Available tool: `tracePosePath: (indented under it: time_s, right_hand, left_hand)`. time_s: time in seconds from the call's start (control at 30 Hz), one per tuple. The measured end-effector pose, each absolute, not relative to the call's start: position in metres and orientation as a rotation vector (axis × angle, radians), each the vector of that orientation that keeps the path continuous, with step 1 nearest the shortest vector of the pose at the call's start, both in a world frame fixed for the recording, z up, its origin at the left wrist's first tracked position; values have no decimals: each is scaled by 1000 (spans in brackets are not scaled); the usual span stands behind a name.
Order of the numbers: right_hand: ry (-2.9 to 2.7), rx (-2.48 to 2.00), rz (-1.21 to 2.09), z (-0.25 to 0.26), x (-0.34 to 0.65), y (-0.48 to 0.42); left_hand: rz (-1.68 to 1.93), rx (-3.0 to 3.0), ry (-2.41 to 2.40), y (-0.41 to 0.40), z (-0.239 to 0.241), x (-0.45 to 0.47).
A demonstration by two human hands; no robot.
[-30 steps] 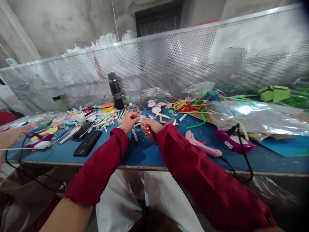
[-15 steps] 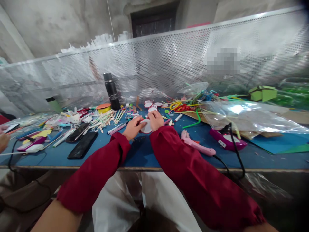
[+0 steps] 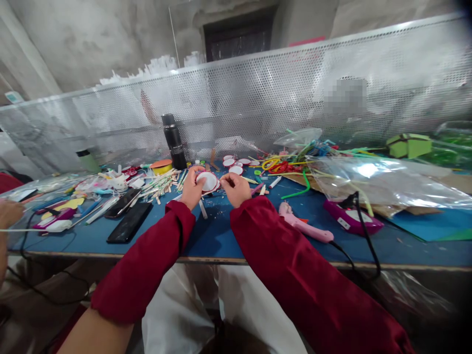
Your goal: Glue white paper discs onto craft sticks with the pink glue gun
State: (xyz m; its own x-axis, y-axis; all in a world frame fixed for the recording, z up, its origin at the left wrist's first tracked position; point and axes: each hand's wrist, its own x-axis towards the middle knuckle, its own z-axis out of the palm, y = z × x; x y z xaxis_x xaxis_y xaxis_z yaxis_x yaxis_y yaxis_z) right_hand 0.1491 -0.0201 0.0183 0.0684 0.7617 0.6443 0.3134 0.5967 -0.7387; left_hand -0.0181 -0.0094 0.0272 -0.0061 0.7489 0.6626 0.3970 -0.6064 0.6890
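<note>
My left hand holds a round white disc with a red rim just above the blue table, fingers curled round its edge. My right hand sits close beside the disc, fingers pinched together; whatever is in the pinch is too small to make out. Both arms wear dark red sleeves. More red-rimmed white discs lie just beyond my hands. A short white stick lies below my left hand.
A pink glue gun and a purple one lie at right with black cords. Two phones lie at left. A black flask stands by the perforated metal screen. Another person's hand is at far left.
The disc was on edge in my right hand, then held between both hands; now my left hand has it, lifted slightly farther from me, and my right hand has come off it.
</note>
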Motion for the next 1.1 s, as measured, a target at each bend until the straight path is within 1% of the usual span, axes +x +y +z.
tracePosePath:
  time_s: [0.1, 0.2, 0.4, 0.57, 0.7, 0.87, 1.1]
  right_hand:
    - [-1658, -935, 239, 18, 149, -25]
    - [-1702, -976, 184, 15, 145, -27]
    - [-1773, -1014, 180, 9, 137, -27]
    - [-1919, -1176, -37, 13, 135, -31]
    - [-1977, -1196, -107, 16, 136, -33]
    - [-1911, -1086, -64, 13, 139, -31]
    - [-1795, -933, 178, 6, 138, -25]
  left_hand:
    - [1620, 2186, 1224, -15, 31, -18]
    - [1564, 2345, 1218, -22, 33, -13]
    - [1459, 2406, 1396, -28, 34, -7]
    - [1378, 2590, 1574, -35, 38, -8]
    - [1369, 2655, 1599, -39, 42, -8]
    - [1463, 2507, 1511, -31, 39, -10]
    - [1514, 2279, 1367, -17, 31, -16]
